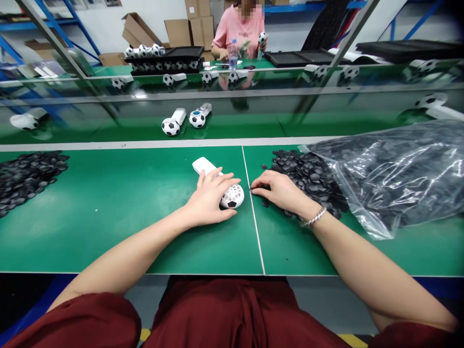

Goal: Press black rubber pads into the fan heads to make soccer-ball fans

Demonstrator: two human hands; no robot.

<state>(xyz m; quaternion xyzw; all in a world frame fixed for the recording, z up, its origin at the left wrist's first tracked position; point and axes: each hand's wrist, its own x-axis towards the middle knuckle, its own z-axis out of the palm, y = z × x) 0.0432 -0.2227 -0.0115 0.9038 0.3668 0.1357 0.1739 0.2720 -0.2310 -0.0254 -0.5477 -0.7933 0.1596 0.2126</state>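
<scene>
A worker's left hand lies cupped, fingers loosely curled, over a white handheld fan whose round, football-patterned head peeks out beneath the fingertips, its smooth flat handle pointing away across the bench. The right hand, a beaded silver bracelet at the wrist, rests just beside the fan head, fingertips pinched together on a small black piece at the edge of a heap of flat, matte black pieces. The heap spills from a crinkled clear plastic bag to the right; a second black pile sits far left. The bench is a smooth green mat divided by a thin white seam. Beyond it, two finished football fans lie on a glossy conveyor, and a co-worker in pink sits opposite among cardboard boxes and blue racking.
</scene>
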